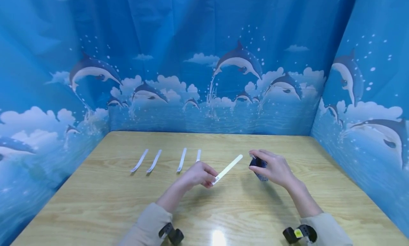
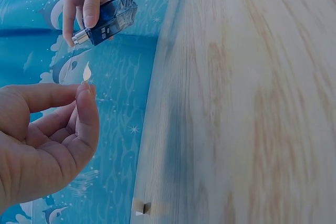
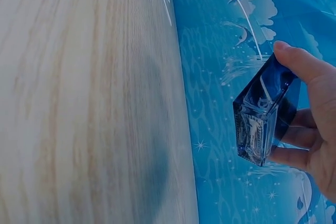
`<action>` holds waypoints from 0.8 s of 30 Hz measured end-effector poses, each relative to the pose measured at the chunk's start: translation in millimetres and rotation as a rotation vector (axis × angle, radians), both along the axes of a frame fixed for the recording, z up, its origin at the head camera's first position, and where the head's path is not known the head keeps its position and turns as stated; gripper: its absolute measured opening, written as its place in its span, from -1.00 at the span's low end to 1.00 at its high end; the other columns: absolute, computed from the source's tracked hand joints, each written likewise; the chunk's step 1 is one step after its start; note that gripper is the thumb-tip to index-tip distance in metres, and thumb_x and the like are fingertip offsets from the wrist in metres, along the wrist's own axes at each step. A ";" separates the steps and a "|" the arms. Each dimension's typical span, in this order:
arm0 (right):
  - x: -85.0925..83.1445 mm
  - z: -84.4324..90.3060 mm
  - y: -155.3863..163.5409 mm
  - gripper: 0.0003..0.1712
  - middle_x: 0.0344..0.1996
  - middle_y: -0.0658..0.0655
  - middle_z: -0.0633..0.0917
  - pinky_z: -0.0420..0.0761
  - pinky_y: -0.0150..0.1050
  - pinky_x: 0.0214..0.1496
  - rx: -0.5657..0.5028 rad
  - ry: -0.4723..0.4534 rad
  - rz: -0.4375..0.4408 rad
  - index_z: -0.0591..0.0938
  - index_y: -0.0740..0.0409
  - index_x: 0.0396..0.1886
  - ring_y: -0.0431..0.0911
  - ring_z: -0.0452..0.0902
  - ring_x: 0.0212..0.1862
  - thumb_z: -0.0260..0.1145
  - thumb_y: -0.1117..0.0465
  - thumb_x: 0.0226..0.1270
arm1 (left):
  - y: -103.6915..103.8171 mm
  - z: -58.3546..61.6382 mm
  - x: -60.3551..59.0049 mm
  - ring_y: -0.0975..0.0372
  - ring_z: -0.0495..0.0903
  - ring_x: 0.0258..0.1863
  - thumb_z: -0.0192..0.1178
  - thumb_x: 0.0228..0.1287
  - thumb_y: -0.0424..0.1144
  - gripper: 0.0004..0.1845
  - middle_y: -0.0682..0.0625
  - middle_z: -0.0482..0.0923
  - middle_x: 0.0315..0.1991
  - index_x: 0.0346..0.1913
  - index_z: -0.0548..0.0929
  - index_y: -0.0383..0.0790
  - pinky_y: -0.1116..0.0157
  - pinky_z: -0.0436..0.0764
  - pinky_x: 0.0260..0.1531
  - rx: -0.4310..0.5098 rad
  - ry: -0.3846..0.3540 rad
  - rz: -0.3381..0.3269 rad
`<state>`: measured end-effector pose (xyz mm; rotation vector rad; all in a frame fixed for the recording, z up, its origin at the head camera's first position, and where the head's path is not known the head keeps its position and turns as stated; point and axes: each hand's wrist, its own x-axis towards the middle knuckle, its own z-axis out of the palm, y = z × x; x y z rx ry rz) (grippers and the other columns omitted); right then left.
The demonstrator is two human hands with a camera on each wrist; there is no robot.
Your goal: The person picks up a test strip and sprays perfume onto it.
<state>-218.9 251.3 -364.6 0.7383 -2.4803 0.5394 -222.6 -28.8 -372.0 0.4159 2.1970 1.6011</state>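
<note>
Between thumb and fingertips, my left hand (image 1: 201,174) pinches the lower end of a white paper perfume test strip (image 1: 228,169). Its free end slants up and right, toward the bottle. My right hand (image 1: 278,168) grips a dark blue glass perfume bottle (image 1: 259,169), tilted, a short way right of the strip's tip. In the left wrist view the bottle (image 2: 114,19) has its silver spray neck pointing down toward the strip (image 2: 87,72), a fingertip at the neck. The right wrist view shows its thick clear glass base (image 3: 254,132).
Several more white strips lie left of my hands on the wooden table (image 1: 96,203); among them are a far-left strip (image 1: 139,161) and a middle strip (image 1: 181,160). A blue dolphin-print curtain (image 1: 191,61) stands along the table's back and sides.
</note>
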 end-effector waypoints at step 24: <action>-0.9 1.7 -0.7 -0.38 0.03 0.19 0.59 0.59 0.07 -0.07 -0.028 -0.055 -0.027 0.53 0.09 0.15 0.13 0.51 0.03 0.44 0.06 0.05 | -9.9 1.7 1.7 0.26 0.52 -0.63 0.17 0.03 -0.58 -0.80 -0.13 0.58 -0.52 -0.22 0.59 -0.57 0.29 0.68 -0.49 0.013 0.012 0.009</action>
